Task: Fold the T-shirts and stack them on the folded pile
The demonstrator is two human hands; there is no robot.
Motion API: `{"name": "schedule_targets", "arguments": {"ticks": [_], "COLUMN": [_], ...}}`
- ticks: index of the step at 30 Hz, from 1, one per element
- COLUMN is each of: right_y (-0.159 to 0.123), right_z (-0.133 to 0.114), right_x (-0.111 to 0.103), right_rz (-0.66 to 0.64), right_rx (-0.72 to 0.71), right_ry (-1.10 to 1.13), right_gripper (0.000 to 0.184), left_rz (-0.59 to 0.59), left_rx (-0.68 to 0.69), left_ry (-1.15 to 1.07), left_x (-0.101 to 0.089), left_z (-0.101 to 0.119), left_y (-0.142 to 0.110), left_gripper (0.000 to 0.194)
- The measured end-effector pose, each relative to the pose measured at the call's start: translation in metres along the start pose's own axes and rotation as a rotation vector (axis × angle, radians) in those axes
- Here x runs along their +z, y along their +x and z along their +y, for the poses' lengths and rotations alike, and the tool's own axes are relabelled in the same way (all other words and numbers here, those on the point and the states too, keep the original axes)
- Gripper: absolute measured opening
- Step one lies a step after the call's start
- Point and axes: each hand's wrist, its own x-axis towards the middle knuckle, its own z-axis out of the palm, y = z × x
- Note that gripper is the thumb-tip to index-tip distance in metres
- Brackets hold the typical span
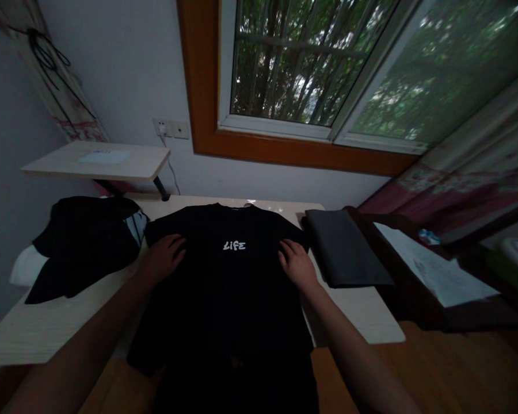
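Observation:
A black T-shirt (237,293) with small white lettering on its chest lies spread out on the pale wooden table (362,316), its neck toward the wall and its lower edge hanging over the near side. My left hand (164,256) rests on the shirt just below the left sleeve, fingers stretched out. On the other side, my right hand (297,261) lies flat below the right sleeve with its fingers apart. Both hands touch the cloth without gripping it.
Dark clothes (90,241) are heaped at the table's left, beneath a small raised shelf (142,164). A dark grey flat folder-like item (347,247) lies at the right. Beyond it, a white sheet (431,267) covers part of a dark surface. A window (302,75) is behind.

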Motion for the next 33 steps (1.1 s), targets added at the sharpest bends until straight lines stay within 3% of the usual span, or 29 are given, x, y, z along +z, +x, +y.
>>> {"name": "schedule_targets", "arguments": {"ticks": [9,24,33], "right_y": [0.036,0.099,0.118], "right_z": [0.016,0.034,0.043], "right_x": [0.024,0.049,0.061], "right_rz": [0.008,-0.088,-0.107], "right_rx": [-0.003,-0.013,-0.075], "right_ry": [-0.001,-0.034,0.004], "right_gripper": [0.045,0.05,0.05], "left_rz": [0.001,-0.044,-0.03], "left_rx": [-0.012,-0.098,-0.13], "left_ry": [-0.01,0.038,0.077], "left_x": [0.018,0.015,0.016], "left_z": [-0.013,-0.013,-0.007], "left_y": [0.02,0.053,0.038], "left_gripper": [0.05,0.051,0.05]}}
